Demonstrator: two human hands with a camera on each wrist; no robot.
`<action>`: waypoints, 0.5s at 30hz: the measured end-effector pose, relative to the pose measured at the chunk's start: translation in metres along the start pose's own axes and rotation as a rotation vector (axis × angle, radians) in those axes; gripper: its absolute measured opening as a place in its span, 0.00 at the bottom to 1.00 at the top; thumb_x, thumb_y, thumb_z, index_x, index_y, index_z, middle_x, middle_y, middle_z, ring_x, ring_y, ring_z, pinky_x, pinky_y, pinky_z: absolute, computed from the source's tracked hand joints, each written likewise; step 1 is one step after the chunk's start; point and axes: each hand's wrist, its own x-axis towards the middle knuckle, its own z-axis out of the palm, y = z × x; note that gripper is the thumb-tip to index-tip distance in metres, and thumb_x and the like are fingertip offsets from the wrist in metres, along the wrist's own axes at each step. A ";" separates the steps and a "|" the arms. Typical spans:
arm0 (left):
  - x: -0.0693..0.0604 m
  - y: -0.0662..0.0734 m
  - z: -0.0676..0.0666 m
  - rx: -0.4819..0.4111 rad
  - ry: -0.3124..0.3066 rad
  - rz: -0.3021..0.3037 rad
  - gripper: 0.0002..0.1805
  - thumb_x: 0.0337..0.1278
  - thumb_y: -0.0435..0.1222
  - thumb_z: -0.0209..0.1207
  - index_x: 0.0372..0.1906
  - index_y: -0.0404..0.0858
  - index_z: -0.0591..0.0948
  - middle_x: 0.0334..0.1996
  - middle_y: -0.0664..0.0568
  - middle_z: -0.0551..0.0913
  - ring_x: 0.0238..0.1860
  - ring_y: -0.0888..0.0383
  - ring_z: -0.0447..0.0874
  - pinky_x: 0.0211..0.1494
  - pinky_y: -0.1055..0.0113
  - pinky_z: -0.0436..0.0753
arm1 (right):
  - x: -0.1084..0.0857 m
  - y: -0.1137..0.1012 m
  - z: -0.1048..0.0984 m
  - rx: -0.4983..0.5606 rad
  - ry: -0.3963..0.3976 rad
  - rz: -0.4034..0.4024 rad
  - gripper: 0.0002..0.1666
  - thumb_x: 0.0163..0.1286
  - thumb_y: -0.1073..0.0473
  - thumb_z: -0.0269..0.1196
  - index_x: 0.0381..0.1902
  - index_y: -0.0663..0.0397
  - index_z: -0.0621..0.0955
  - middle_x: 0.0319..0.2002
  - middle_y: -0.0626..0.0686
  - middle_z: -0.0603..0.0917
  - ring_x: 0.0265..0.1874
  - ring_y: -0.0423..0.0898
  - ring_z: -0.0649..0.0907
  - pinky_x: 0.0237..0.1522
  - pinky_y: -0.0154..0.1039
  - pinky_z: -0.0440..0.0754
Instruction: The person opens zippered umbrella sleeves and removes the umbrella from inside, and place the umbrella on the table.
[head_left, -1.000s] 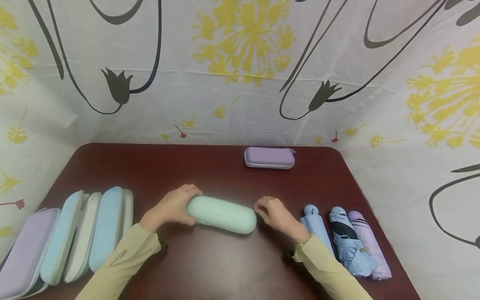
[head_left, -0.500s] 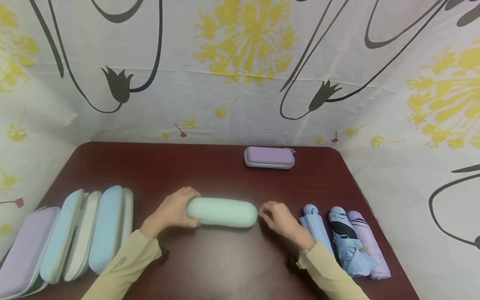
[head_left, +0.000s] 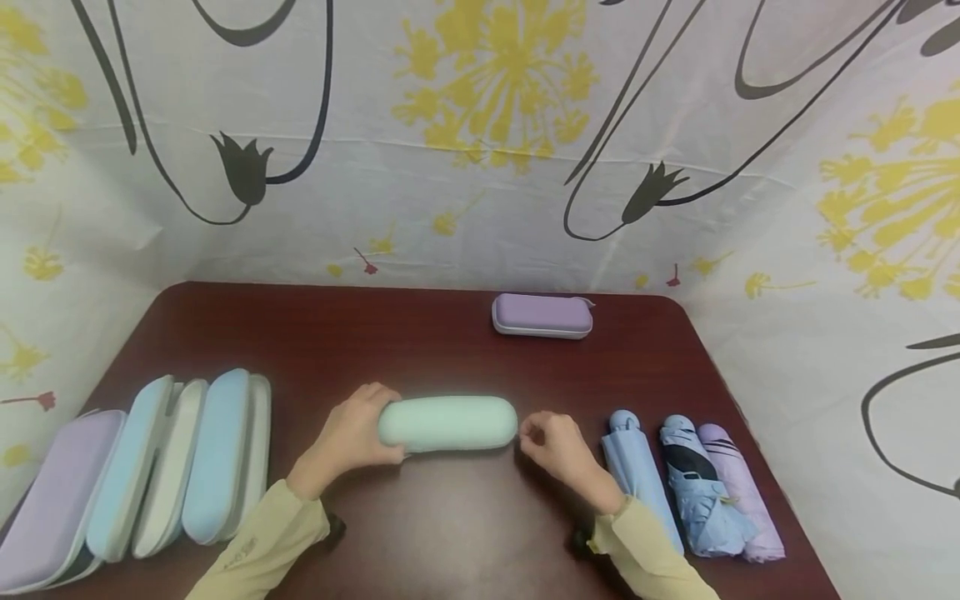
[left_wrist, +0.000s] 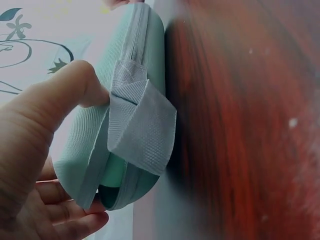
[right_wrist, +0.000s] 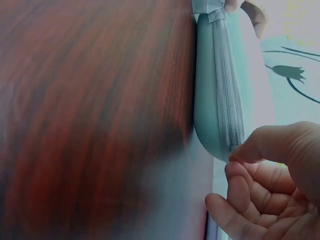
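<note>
A mint green zip case (head_left: 450, 422) lies lengthwise on the dark red table in front of me. My left hand (head_left: 351, 437) grips its left end, thumb on the near side. In the left wrist view, a folded grey fabric tab (left_wrist: 145, 127) hangs at that end, and the zip stands parted below it, showing green and dark inside. At the opposite end my right hand (head_left: 562, 454) pinches the zip pull with thumb and forefinger; the fingertips hide the pull. Along the side, the grey zip (right_wrist: 227, 85) looks closed in the right wrist view.
Several cases in purple, light blue (head_left: 217, 458) and white stand in a row at the left. A small purple case (head_left: 542, 315) lies at the back edge. To the right lie a blue folded umbrella (head_left: 641, 471), a loosely wrapped blue umbrella (head_left: 705, 500) and a purple umbrella (head_left: 738, 492).
The green case has turned from slanting to nearly level, its right end swinging away from me. My right hand has shifted slightly right and nearer, staying at the case's end. My left hand keeps its grip.
</note>
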 end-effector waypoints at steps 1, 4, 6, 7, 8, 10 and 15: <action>0.000 0.001 0.000 0.001 0.007 -0.001 0.34 0.18 0.47 0.72 0.42 0.37 0.79 0.37 0.52 0.79 0.37 0.55 0.76 0.35 0.60 0.78 | -0.001 -0.001 0.000 0.020 -0.002 0.011 0.08 0.48 0.71 0.66 0.22 0.52 0.80 0.20 0.44 0.78 0.20 0.35 0.76 0.23 0.29 0.74; -0.001 0.002 0.001 0.001 0.020 0.001 0.34 0.18 0.48 0.72 0.42 0.37 0.79 0.37 0.52 0.79 0.37 0.56 0.76 0.35 0.60 0.78 | -0.004 -0.008 0.003 0.074 0.004 0.028 0.08 0.48 0.70 0.66 0.22 0.53 0.80 0.19 0.43 0.78 0.18 0.33 0.75 0.22 0.28 0.73; -0.002 0.003 0.001 -0.003 0.025 0.001 0.34 0.18 0.48 0.72 0.41 0.37 0.79 0.37 0.52 0.78 0.37 0.56 0.76 0.35 0.60 0.78 | -0.007 -0.013 0.006 0.099 0.019 0.040 0.07 0.48 0.70 0.66 0.22 0.53 0.81 0.18 0.43 0.78 0.18 0.32 0.74 0.22 0.28 0.73; -0.002 0.003 0.001 -0.003 0.027 0.002 0.34 0.18 0.48 0.72 0.42 0.37 0.79 0.37 0.52 0.78 0.37 0.56 0.76 0.35 0.60 0.78 | -0.008 -0.016 0.008 0.101 0.035 0.042 0.07 0.48 0.70 0.66 0.22 0.53 0.81 0.18 0.43 0.79 0.18 0.32 0.74 0.22 0.28 0.73; -0.002 0.003 0.000 -0.003 0.027 0.002 0.34 0.18 0.48 0.72 0.42 0.37 0.79 0.37 0.52 0.78 0.37 0.56 0.76 0.35 0.60 0.78 | -0.010 -0.019 0.009 0.100 0.054 0.046 0.07 0.48 0.70 0.66 0.22 0.53 0.81 0.18 0.43 0.78 0.17 0.32 0.74 0.22 0.28 0.73; -0.003 0.003 0.000 -0.002 0.026 0.001 0.34 0.18 0.48 0.72 0.42 0.37 0.79 0.37 0.52 0.78 0.38 0.56 0.75 0.35 0.60 0.78 | -0.012 -0.023 0.014 0.088 0.100 0.054 0.08 0.47 0.71 0.67 0.21 0.53 0.81 0.18 0.43 0.78 0.17 0.32 0.74 0.22 0.28 0.73; -0.003 0.004 0.000 -0.004 0.021 -0.011 0.34 0.17 0.48 0.72 0.42 0.37 0.79 0.37 0.53 0.78 0.38 0.56 0.75 0.37 0.60 0.78 | -0.015 -0.035 0.025 0.074 0.183 0.070 0.09 0.45 0.71 0.68 0.20 0.52 0.81 0.16 0.42 0.79 0.15 0.31 0.73 0.20 0.27 0.72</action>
